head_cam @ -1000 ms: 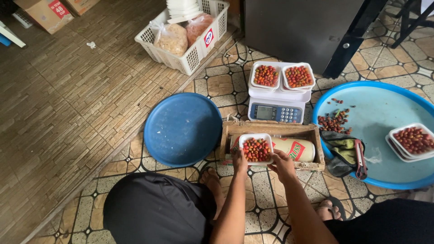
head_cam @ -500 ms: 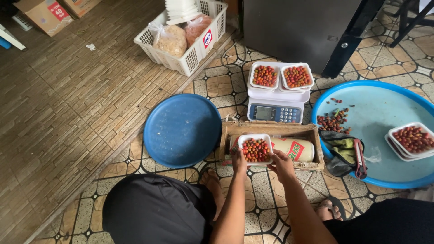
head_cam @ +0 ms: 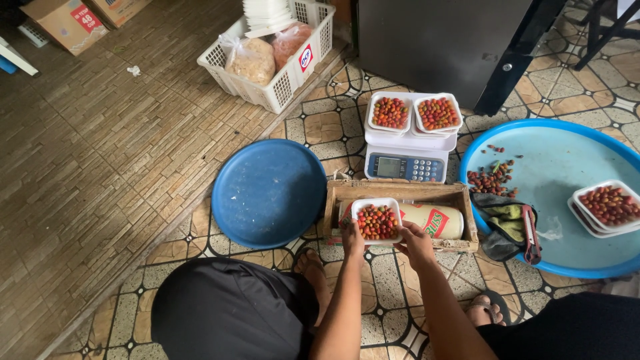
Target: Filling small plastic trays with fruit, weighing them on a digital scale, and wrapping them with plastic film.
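1. The tiled floor (head_cam: 200,180) carries everything; you crouch on it, and the widest free stretch lies to your left, past the round dishes

2. The big light-blue basin (head_cam: 553,173) sits at your right, its rim running out of view; it holds loose red berries (head_cam: 490,180), a stack of filled trays (head_cam: 608,205) and a dark cloth (head_cam: 503,223) draped over its near edge, so that side is crowded

3. The dark blue round lid (head_cam: 270,192) lies flat at your left, just beside the wooden box, a bare surface within easy reach

4. The white basket (head_cam: 280,87) with bagged goods stands well apart at the far side, out of your working area

5. The wooden box (head_cam: 400,215) sits straight ahead, cradling a roll of film (head_cam: 433,221) so it cannot roll off; its near wall is the edge your wrists work over

6. The scale (head_cam: 408,157) stands just behind the box, two filled trays (head_cam: 413,113) side by side on top, leaving little room between scale and box

7. The small white tray of berries (head_cam: 377,221) rests over the box, on the roll's left end

8. Your left hand (head_cam: 352,239) grips the tray's near left edge, fingers curled; your right hand (head_cam: 415,241) pinches closed at its near right corner, perhaps on film, though I cannot tell
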